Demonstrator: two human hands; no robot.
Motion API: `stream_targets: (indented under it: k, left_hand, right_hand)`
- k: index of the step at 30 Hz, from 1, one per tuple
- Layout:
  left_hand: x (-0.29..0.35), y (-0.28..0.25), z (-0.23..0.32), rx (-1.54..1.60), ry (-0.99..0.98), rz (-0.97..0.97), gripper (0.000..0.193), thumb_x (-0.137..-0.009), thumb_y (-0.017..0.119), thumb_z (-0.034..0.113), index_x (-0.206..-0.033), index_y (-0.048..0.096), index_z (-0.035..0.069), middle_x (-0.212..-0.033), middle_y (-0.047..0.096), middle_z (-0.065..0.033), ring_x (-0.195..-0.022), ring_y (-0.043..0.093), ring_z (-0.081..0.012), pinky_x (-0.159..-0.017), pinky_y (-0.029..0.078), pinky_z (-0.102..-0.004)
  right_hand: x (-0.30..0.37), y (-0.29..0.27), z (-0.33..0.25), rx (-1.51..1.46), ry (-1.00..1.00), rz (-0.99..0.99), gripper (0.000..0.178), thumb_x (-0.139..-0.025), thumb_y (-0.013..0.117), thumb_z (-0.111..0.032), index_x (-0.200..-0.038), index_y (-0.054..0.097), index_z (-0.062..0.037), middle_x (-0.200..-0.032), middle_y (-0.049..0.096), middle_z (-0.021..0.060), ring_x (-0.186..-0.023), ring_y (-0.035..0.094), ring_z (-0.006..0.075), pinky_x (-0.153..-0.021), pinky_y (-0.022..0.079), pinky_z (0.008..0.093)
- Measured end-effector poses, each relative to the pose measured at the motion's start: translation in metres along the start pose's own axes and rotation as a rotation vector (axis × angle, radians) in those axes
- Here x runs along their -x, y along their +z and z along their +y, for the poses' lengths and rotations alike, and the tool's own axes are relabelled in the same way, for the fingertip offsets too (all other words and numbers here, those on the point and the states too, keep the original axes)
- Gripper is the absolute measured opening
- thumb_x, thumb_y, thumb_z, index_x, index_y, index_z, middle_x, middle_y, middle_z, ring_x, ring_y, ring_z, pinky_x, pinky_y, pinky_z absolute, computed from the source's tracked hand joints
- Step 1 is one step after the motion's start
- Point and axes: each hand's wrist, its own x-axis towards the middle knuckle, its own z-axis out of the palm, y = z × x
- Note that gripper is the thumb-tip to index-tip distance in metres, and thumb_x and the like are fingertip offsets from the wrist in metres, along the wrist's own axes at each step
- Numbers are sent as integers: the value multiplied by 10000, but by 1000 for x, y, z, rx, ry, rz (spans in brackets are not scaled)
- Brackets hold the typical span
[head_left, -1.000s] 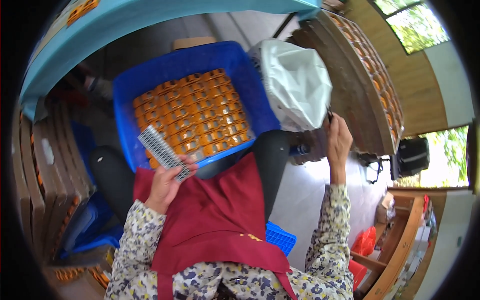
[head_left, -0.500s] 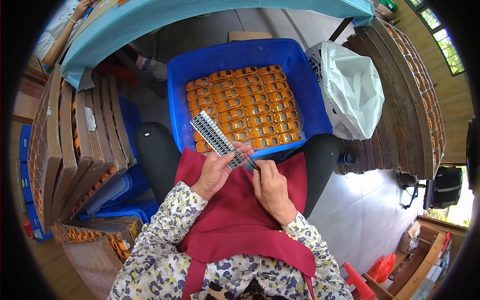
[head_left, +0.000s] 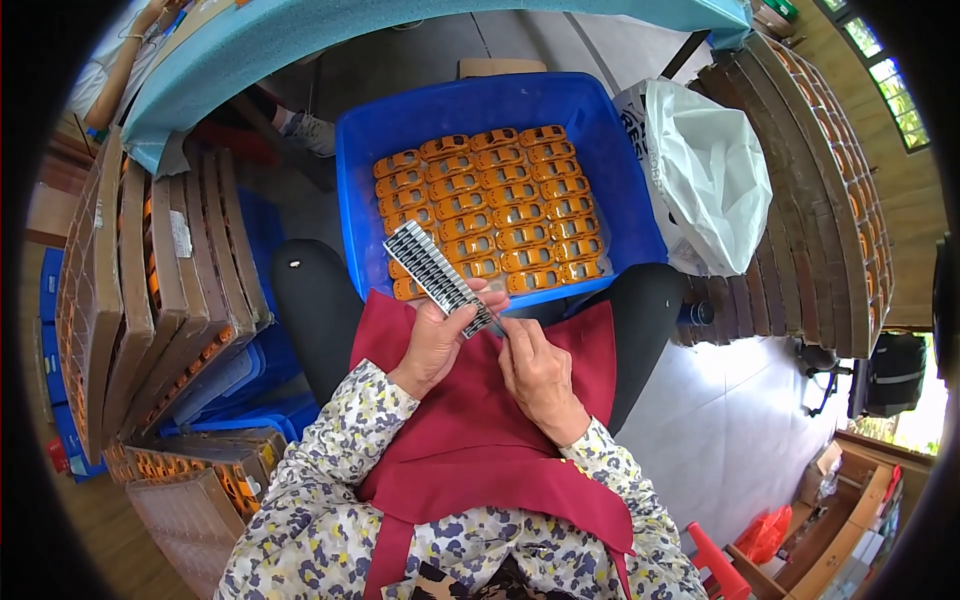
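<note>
My left hand (head_left: 432, 348) grips the lower end of a narrow sheet of black-and-white stickers (head_left: 430, 268), thumb on top and fingers beneath. The sheet slants up to the left over the rim of a blue tub (head_left: 352, 215). In my right hand (head_left: 542, 375), fingers closed, is a thin dark pair of tweezers (head_left: 498, 323), its tips at the sheet's lower end. Whether the tips hold a sticker is too small to tell. Rows of orange toy car bodies (head_left: 517, 214) lie in the tub, in front of my knees.
Stacked cardboard trays of orange car bodies stand at the left (head_left: 140, 290) and right (head_left: 800, 200). A white plastic bag (head_left: 705, 170) is beside the tub. Beyond it runs a table with a blue cover (head_left: 330, 48); another person's arm (head_left: 120, 75) shows at far left.
The tweezers have moved slightly left and closer to the sheet's lower end. The sticker sheet has shifted a little within the left hand's grip.
</note>
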Motion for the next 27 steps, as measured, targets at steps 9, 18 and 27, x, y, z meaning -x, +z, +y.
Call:
stream_targets:
  k: [9, 18, 27]
  left_hand:
    - [1, 2, -3, -39, 14, 20, 331, -940, 534, 43, -1261, 481, -21, -1159, 643, -186, -1103, 624, -286, -1002, 481, -399]
    - [2, 5, -1, -39, -40, 71, 340, -934, 518, 29, -1266, 473, -30, -1145, 650, -182, -1114, 618, -291, -1010, 475, -403]
    - [2, 4, -5, -27, -21, 58, 343, -936, 527, 41, -1268, 474, -28, -1146, 651, -173, -1100, 623, -285, -1006, 479, -399]
  right_hand:
    - [3, 3, 3, 52, -34, -12, 342, -784, 638, 21, -1117, 560, 12, -966, 609, 131, -704, 650, 277, -559, 535, 336]
    - [5, 10, 5, 190, -151, 18, 346, -781, 629, 1, -1120, 564, 22, -977, 606, 124, -675, 644, 251, -537, 529, 318]
    - [6, 9, 5, 175, -81, -1, 347, -781, 630, 0, -1122, 566, 27, -967, 603, 125, -671, 645, 237, -528, 526, 309]
